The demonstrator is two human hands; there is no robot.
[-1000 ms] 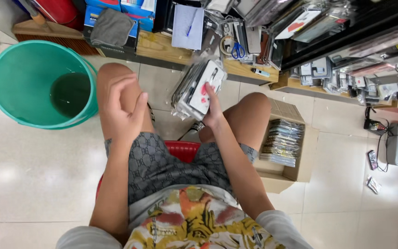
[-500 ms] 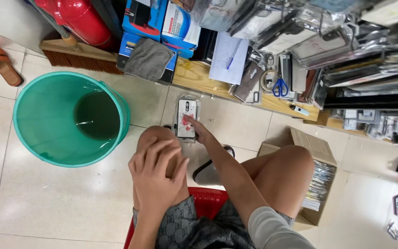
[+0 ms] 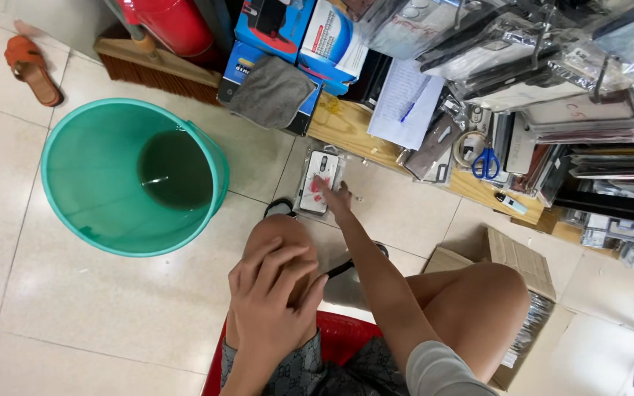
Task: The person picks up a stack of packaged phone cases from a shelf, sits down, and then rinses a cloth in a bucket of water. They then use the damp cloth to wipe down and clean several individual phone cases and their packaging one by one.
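Packaged phone case (image 3: 320, 181) flat on the tiled floor, at the foot of a wooden shelf edge (image 3: 346, 132).

The right hand (image 3: 335, 196) reaches out, fingertips pressed on the packet's lower end, fingers close together. The left hand (image 3: 273, 290) rests spread over the knee. A green bucket (image 3: 82, 191) stands well apart on the left, bare tile between them; a cardboard box (image 3: 511, 257) sits on the right.

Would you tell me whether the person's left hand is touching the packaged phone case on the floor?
No, the left hand rests on the left knee, while the right hand touches the packaged phone case.
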